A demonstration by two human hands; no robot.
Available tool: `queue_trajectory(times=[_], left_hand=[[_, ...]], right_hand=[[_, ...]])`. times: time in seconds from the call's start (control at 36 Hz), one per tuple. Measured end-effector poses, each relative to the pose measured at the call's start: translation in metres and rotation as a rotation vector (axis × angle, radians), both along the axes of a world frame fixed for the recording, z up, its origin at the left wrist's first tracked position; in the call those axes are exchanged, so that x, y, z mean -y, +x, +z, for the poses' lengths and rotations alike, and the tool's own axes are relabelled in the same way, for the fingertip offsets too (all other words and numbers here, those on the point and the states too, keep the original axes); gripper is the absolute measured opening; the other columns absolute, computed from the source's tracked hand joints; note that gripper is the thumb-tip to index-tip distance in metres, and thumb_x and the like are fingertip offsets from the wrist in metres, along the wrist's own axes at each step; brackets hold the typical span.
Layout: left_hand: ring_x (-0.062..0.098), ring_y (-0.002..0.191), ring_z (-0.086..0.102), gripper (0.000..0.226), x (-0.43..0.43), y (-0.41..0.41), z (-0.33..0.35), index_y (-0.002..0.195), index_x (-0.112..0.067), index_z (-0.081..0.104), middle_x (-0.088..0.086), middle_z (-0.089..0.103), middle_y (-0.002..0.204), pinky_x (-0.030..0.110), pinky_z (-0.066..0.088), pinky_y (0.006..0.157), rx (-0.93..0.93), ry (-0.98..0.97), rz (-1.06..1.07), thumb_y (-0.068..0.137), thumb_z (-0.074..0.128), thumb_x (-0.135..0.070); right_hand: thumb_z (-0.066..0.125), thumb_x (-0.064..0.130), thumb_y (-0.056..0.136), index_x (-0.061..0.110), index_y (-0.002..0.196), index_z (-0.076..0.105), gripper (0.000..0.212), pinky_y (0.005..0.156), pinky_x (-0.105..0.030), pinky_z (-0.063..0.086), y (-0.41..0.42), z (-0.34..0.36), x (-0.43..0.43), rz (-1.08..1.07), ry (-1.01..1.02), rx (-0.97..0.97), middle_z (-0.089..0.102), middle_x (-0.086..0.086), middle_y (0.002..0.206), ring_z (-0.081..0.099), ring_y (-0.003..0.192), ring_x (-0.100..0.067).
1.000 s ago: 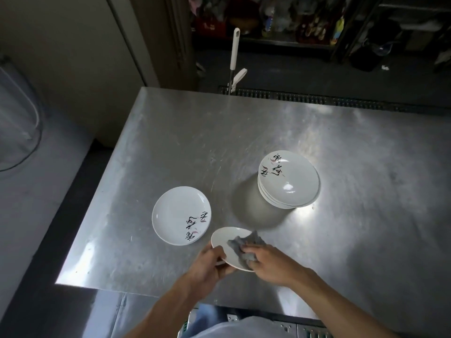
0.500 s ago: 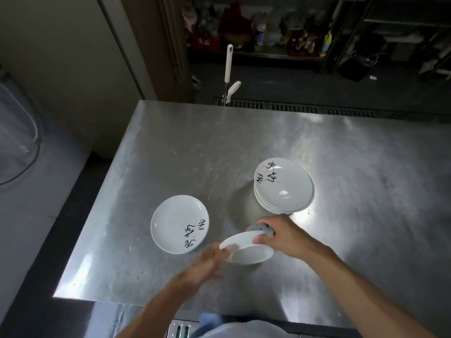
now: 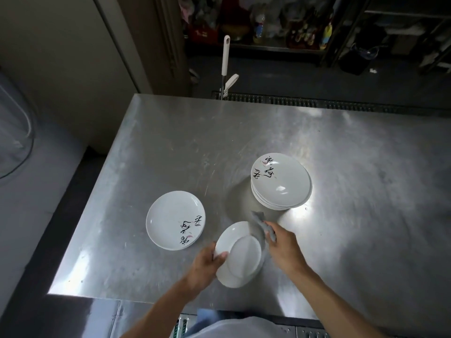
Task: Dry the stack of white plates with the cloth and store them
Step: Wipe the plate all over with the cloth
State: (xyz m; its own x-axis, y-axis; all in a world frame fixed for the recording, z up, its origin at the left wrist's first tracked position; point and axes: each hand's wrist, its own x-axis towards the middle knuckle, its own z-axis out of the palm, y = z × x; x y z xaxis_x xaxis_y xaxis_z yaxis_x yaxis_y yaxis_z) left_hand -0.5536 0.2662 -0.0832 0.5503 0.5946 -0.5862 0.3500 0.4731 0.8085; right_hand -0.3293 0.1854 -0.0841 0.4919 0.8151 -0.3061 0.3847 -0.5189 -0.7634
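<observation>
One broad, rectangular stainless-steel counter (image 3: 341, 152) fills most of the view, its brushed surface scuffed and glaring with a bright reflection near the plates. Beyond its far edge a white-handled mop or squeegee pole (image 3: 225, 56) stands upright in front of a dark metal floor grate (image 3: 305, 102), and dim shelving with bottles sits further back.

On the counter, right of centre, rests the stack of round white ceramic plates (image 3: 281, 182), several shallow dishes nested rim in rim, the top one face up with black brush-style lettering and a pink accent toward its far-left rim. Well apart to the left lies a single round white plate (image 3: 175, 220), also face up and flat, its lettering toward the near-right rim.

Between these, nearest the person, a third round white plate (image 3: 240, 253) is held above the counter's near edge, turned so its plain underside and circular foot ring face the camera, tilted with the far rim toward the stack. The left hand (image 3: 207, 265) grips its left rim, thumb pressed on the underside. The right hand (image 3: 283, 247) is closed around a crumpled grey cloth (image 3: 263, 224), which presses against the plate's far-right rim; the cloth's top is motion-blurred.
</observation>
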Motion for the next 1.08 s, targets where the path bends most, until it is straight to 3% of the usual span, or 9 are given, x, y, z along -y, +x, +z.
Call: queue_trajectory(times=[0.06,0.14,0.28,0.44,0.56,0.69,0.89,1.0,1.08], left_hand=[[0.022,0.1,0.067,0.029,0.004,0.002,-0.005,0.124,-0.011,0.062,0.01,0.072,0.111,0.046,0.059,0.082,0.0,-0.135,0.076,0.098,0.067,-0.024],[0.032,0.108,0.068,0.026,0.006,0.011,-0.011,0.129,-0.011,0.058,0.017,0.069,0.122,0.051,0.056,0.091,-0.077,-0.245,0.15,0.104,0.057,-0.021],[0.038,0.116,0.066,0.03,0.0,0.025,-0.012,0.13,-0.006,0.057,0.022,0.069,0.126,0.054,0.055,0.097,-0.093,-0.321,0.204,0.107,0.052,-0.024],[0.028,0.1,0.07,0.028,-0.013,0.023,-0.015,0.124,-0.007,0.062,0.014,0.075,0.112,0.037,0.06,0.076,-0.102,-0.322,0.217,0.108,0.05,-0.027],[0.039,0.118,0.063,0.034,-0.017,0.021,-0.017,0.131,-0.004,0.058,0.022,0.068,0.126,0.046,0.055,0.089,-0.142,-0.315,0.244,0.108,0.049,-0.027],[0.028,0.103,0.066,0.03,-0.009,0.02,-0.011,0.129,-0.007,0.057,0.014,0.069,0.118,0.04,0.058,0.079,-0.116,-0.3,0.244,0.108,0.05,-0.027],[0.026,0.101,0.068,0.026,0.005,0.023,-0.004,0.127,-0.009,0.06,0.021,0.071,0.12,0.047,0.057,0.089,-0.05,-0.315,0.248,0.108,0.048,-0.022],[0.02,0.08,0.073,0.025,0.005,0.024,-0.005,0.108,-0.009,0.07,0.01,0.077,0.091,0.032,0.059,0.064,-0.068,-0.346,0.315,0.107,0.046,-0.015],[0.02,0.074,0.073,0.023,0.006,0.02,-0.008,0.104,-0.007,0.07,0.011,0.076,0.086,0.031,0.057,0.06,-0.068,-0.361,0.328,0.107,0.049,-0.016]], right_hand=[[0.052,0.019,0.103,0.046,0.13,0.059,0.039,0.085,-0.007,0.046,-0.013,-0.006,0.008,0.036,-0.075,-0.049,0.064,0.039,0.113,0.064,0.104,0.006],[0.049,0.021,0.104,0.03,0.147,0.045,0.045,0.098,-0.021,0.045,-0.03,-0.02,0.012,0.162,-0.192,-0.035,0.059,0.002,0.135,0.058,0.125,-0.019],[0.041,0.024,0.104,0.017,0.149,0.035,0.047,0.12,-0.044,0.02,-0.046,-0.03,-0.011,0.414,-0.269,0.236,0.026,-0.008,0.155,0.024,0.145,-0.029],[0.036,0.034,0.109,0.016,0.16,0.019,0.057,0.122,-0.026,-0.007,-0.043,-0.036,0.016,0.582,-0.175,0.151,0.002,-0.001,0.169,-0.004,0.155,-0.017],[0.039,0.035,0.108,0.017,0.159,0.024,0.056,0.123,-0.022,0.0,-0.03,-0.039,0.052,0.694,-0.11,0.178,0.005,0.011,0.165,-0.002,0.153,-0.007],[0.039,0.033,0.108,0.019,0.16,0.022,0.056,0.117,-0.01,-0.001,-0.02,-0.038,0.054,0.628,-0.213,0.205,0.0,0.012,0.164,0.003,0.155,-0.01],[0.042,0.024,0.099,0.016,0.143,0.045,0.045,0.119,-0.038,0.021,-0.056,-0.021,-0.03,0.446,-0.285,0.367,0.037,-0.004,0.155,0.031,0.145,-0.021],[0.039,0.035,0.101,0.017,0.149,0.039,0.051,0.125,-0.049,0.0,-0.084,-0.013,-0.029,0.574,-0.228,0.384,0.032,-0.006,0.159,0.018,0.151,-0.033],[0.026,0.041,0.102,0.025,0.158,0.025,0.059,0.125,-0.046,-0.007,-0.079,-0.007,-0.007,0.65,-0.164,0.33,0.021,-0.001,0.166,0.001,0.155,-0.029]])
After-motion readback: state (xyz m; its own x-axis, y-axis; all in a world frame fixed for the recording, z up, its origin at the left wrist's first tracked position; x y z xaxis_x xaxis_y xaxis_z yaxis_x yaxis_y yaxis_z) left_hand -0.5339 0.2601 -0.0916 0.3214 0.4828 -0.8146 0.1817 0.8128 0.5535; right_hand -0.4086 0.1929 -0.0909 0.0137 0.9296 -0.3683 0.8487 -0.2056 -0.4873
